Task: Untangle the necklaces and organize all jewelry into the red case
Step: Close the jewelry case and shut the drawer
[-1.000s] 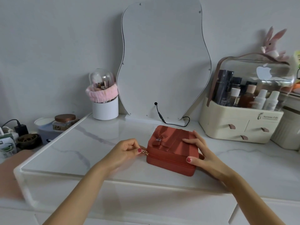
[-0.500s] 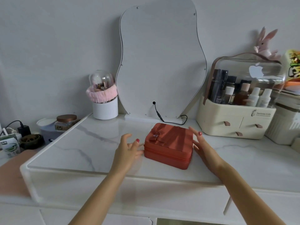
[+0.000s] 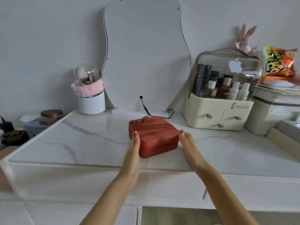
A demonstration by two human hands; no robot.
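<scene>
Closed red case (image 3: 154,135) between flat, straight-fingered left hand (image 3: 134,150) and right hand (image 3: 189,148).

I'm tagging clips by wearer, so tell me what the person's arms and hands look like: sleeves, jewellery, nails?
Both forearms are bare up to the frame edge, with no sleeve in view. No ring, bracelet or watch shows on the left hand or the right hand. The visible fingernails are painted dark pinkish red, one on each hand near the top edge of the red case.

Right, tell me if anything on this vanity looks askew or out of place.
Only the red case sits turned at an angle to the counter edge, closed, flanked by the left hand and right hand.
</scene>
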